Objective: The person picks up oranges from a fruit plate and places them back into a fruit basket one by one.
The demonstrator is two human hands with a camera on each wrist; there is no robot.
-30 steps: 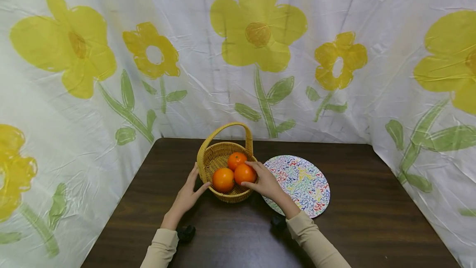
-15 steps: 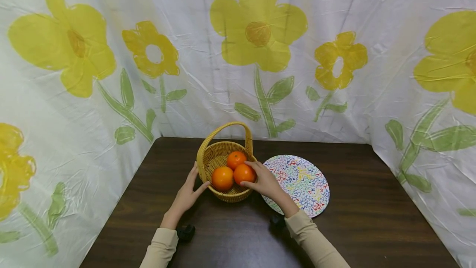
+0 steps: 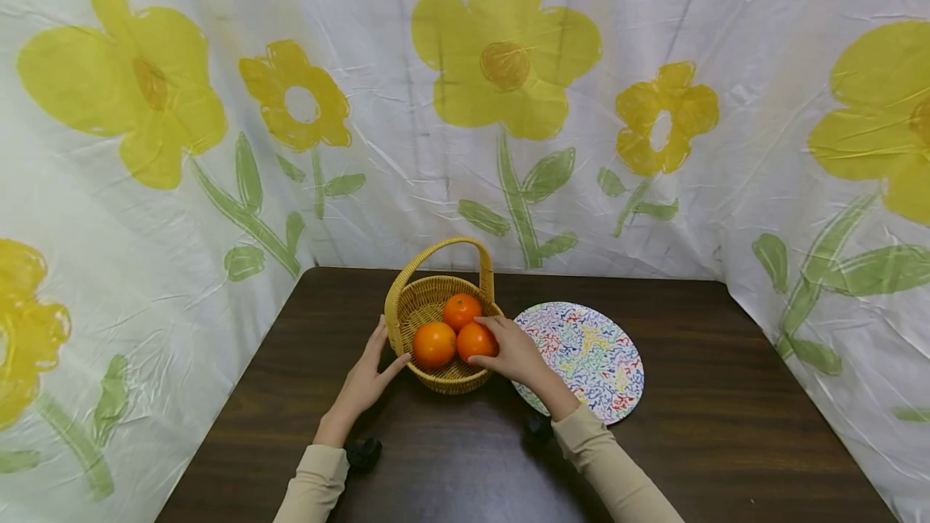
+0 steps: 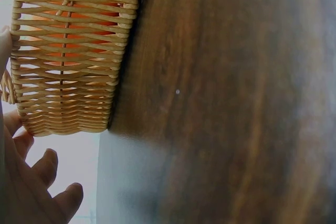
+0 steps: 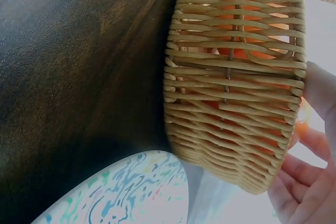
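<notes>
A wicker basket (image 3: 450, 382) with a tall arched handle (image 3: 443, 244) stands on the dark table and holds three oranges. My left hand (image 3: 362, 384) rests against the basket's left side, its fingers fairly straight and the thumb at the front rim; the left wrist view shows fingertips at the wicker wall (image 4: 68, 77). Over the right rim reaches my right hand (image 3: 519, 352), its thumb and fingers round the front right orange (image 3: 474, 344). Another orange (image 3: 434, 345) lies to the left of it, and a third orange (image 3: 462, 311) sits behind.
A round board (image 3: 588, 357) with a multicoloured squiggle pattern lies just right of the basket, partly under my right forearm. The wood-grain table (image 3: 726, 394) reaches back to a white curtain (image 3: 407, 184) painted with yellow flowers.
My right hand has shifted very slightly left, and the oranges sit a touch further left with it. The left hand and the basket have stayed in place.
</notes>
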